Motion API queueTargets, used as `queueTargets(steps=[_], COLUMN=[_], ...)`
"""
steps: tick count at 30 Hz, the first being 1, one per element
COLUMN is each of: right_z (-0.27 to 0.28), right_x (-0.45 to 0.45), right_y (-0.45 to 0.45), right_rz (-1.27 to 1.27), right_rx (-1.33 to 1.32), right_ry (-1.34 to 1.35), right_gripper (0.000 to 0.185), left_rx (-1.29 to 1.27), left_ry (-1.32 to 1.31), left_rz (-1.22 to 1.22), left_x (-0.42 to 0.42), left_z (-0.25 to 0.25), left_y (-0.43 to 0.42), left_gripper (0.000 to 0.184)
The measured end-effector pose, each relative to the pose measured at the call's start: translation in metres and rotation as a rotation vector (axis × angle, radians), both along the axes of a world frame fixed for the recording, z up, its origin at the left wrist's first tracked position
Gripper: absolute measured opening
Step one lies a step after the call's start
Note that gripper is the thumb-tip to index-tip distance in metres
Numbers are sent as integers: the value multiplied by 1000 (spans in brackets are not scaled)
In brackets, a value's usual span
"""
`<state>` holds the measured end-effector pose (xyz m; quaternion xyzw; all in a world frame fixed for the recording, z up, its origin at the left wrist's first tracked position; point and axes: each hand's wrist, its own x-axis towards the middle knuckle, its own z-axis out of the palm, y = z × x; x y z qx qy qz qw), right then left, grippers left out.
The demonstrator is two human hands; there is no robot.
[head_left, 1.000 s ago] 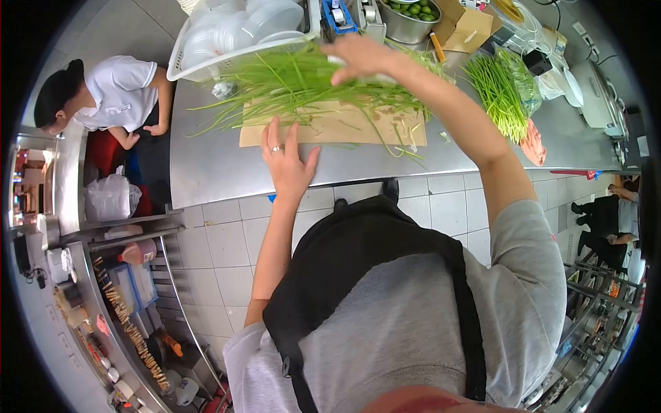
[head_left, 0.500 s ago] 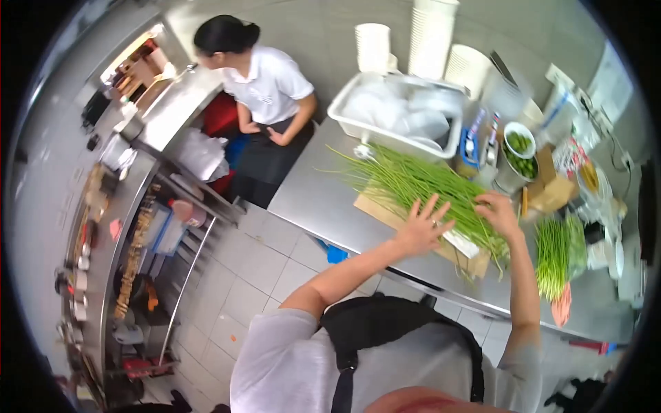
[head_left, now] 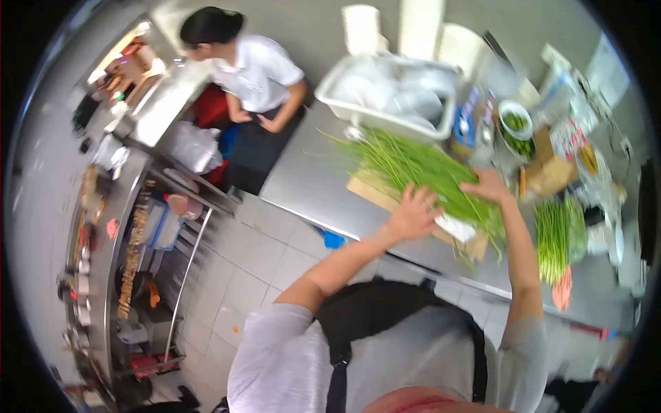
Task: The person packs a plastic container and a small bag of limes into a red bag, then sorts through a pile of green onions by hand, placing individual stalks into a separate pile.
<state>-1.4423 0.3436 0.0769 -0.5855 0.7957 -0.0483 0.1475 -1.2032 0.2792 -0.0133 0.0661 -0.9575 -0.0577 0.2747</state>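
Observation:
A loose pile of green chives (head_left: 420,165) lies on a tan cutting board (head_left: 372,191) on the steel table. My left hand (head_left: 413,215) rests at the near edge of the pile, its fingers spread over the stalks. At the pile's right end, my right hand (head_left: 490,187) is laid on the chives with its fingers stretched out. A flat white object (head_left: 456,229) sits between my hands on the board; its kind is unclear. Farther right is a second bunch of chives (head_left: 552,241) with pale ends, beside a pink cloth (head_left: 562,296).
Behind the pile stands a white tub (head_left: 330,96) of clear plastic lids or bowls, with stacked white cups (head_left: 361,31) behind. Cut greens fill bowls (head_left: 516,127) near a cardboard box (head_left: 551,168). A co-worker (head_left: 258,76) stands beyond the table's left end. Shelving (head_left: 144,220) lines the left.
My left hand has settled closer onto the stalks. The fingers of my right hand have gone from bent to stretched out over the pile. The whole view has shifted slightly.

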Motion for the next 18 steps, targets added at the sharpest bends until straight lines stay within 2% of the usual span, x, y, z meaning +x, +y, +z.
queueTargets(steps=[2,4,5,6,9,12,16,18], right_z=[-12,-9,-15,-22,-29,3,20,42], right_x=[-6,8,15,23,18,9,-6,27], right_y=[2,6,9,11,12,14,18,27], right_rz=[148,225,238,146,41,-37,-39,-53], right_rx=[-76,-108,-181,-166,-207,-283,-369,-718], right_ry=[-209,-248,-72,29,28,15,2,233], right_gripper=[75,85,86,86,74,59,59,15], left_rx=[-35,-26,-31,-29,-26,-24,-42,-41], left_ry=[28,40,43,42,11,-29,2,29], left_rz=[11,6,7,0,-16,-5,-11,7], left_x=[0,1,1,2,-1,-3,-3,-2], left_z=[3,6,12,17,16,13,13,15], left_y=[0,0,1,4,5,7,6,7], left_gripper=[46,48,49,50,50,49,47,50])
